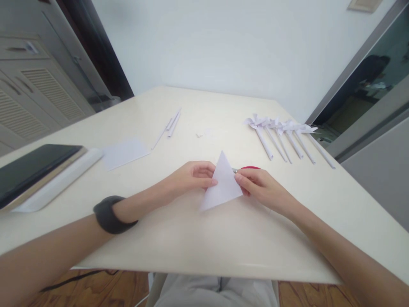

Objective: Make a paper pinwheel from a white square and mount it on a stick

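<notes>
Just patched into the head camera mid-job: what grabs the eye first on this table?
At the centre, the left hand and right hand pinch a white paper triangle between them, with something red peeking out just behind the right hand. Far right lies a row of white paper pinwheels on rolled sticks. At the left edge sits a dark tablet, with a flat paper sheet beside it.

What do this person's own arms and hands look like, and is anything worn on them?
Both forearms are bare, with no sleeves in view. The left hand has a thick, dark grey rounded band around its wrist. The right hand shows no rings, gloves or wristwear.
</notes>
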The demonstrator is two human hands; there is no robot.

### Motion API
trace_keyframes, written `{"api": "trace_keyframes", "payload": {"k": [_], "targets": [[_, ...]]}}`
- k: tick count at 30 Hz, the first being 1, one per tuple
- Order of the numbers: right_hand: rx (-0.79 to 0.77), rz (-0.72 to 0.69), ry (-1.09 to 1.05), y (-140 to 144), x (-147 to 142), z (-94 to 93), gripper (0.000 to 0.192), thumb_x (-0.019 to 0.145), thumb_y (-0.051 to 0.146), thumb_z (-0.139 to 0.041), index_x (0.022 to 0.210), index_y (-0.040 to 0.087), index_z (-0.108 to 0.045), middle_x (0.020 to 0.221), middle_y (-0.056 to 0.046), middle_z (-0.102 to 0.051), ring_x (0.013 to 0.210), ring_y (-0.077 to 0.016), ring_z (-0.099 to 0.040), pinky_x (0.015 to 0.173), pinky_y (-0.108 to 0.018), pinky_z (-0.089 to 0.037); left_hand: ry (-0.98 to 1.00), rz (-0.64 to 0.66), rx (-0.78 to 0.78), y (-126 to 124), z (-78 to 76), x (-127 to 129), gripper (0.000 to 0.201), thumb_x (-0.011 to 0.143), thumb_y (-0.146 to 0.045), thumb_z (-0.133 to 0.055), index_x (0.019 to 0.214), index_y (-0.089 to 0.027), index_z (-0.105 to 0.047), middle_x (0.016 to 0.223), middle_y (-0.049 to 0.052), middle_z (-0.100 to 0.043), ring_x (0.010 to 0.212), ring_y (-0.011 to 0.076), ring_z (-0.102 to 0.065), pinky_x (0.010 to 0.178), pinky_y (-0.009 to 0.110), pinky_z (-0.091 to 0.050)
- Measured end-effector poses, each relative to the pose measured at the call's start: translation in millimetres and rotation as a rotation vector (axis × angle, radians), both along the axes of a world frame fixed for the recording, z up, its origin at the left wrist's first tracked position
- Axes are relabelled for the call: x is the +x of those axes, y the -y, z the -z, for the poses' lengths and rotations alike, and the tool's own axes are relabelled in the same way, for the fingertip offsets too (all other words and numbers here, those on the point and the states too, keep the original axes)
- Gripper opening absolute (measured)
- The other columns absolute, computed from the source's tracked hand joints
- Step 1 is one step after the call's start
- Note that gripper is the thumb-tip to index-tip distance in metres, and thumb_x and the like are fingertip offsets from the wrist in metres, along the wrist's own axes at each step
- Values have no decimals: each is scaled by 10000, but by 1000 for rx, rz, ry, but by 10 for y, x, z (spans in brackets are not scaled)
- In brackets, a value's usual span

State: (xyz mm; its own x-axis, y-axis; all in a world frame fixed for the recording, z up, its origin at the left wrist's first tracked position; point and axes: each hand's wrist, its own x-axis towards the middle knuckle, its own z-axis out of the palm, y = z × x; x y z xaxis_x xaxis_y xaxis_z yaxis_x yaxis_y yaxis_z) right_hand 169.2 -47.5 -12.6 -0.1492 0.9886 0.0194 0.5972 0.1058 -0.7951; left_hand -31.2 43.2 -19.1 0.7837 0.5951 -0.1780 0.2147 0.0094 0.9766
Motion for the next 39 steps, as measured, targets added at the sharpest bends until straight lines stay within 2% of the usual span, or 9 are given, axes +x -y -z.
{"api": "trace_keyframes", "payload": {"k": [3,7,12,15,19,25,29,33,39], "targets": [[-2,-8,8,-4,-8,13,406,919,421,-368,589,188,-408,626,21,-439,557,-116,-418,528,-260,-296,-21,-13,-12,29,-7,-2,179,742,-270,-667,891,-184,-620,914,35,-687,881,206,-641,817,341,-481],[-41,28,7,-14,3,76,289,878,384,-476,657,197,-471,684,16,-458,601,-131,-456,519,-256,-299,-2,-49,20,44,12,2,188,749,-267,-676,912,-189,-625,937,33,-691,909,207,-642,836,339,-482],[-64,44,-42,-15,13,98,302,897,358,-451,640,200,-456,710,3,-453,619,-140,-457,538,-275,-329,86,130,-108,64,68,16,308,784,-185,-653,1089,-212,-625,1089,43,-679,1020,199,-623,926,345,-468],[-76,53,-61,-2,4,91,309,901,382,-444,647,206,-455,706,3,-453,617,-144,-457,544,-282,-342,82,199,-159,80,107,7,324,810,-178,-622,1133,-202,-623,1028,62,-705,922,204,-663,877,366,-499],[-146,54,-34,14,-20,97,293,889,409,-454,670,214,-470,676,5,-466,614,-156,-469,522,-281,-329,40,164,-161,77,134,-10,339,809,-184,-621,1148,-197,-619,1003,75,-713,911,232,-673,830,374,-520],[-104,34,-82,1,-4,40,255,874,341,-493,666,200,-534,627,6,-504,561,-136,-453,523,-276,-330,91,149,-105,55,87,-12,362,824,-230,-617,1181,-177,-587,984,102,-706,835,217,-685,777,350,-529],[-119,94,-161,0,-2,7,262,884,355,-488,688,191,-545,602,9,-520,559,-126,-455,503,-254,-322,84,173,-110,39,68,-7,315,837,-240,-601,1138,-144,-604,956,116,-717,800,202,-697,779,330,-528],[-88,127,-223,12,-10,0,247,879,339,-510,691,180,-534,596,18,-526,528,-97,-431,465,-230,-287,-1,103,-20,26,25,5,241,830,-304,-606,998,-136,-648,907,100,-727,681,151,-679,656,258,-517],[-73,140,-291,3,56,-17,232,863,378,-545,745,179,-538,597,39,-489,530,-80,-429,454,-205,-276,-46,52,64,-18,-5,-1,176,832,-292,-590,796,-135,-661,715,34,-708,498,68,-525,502,186,-402]]}}
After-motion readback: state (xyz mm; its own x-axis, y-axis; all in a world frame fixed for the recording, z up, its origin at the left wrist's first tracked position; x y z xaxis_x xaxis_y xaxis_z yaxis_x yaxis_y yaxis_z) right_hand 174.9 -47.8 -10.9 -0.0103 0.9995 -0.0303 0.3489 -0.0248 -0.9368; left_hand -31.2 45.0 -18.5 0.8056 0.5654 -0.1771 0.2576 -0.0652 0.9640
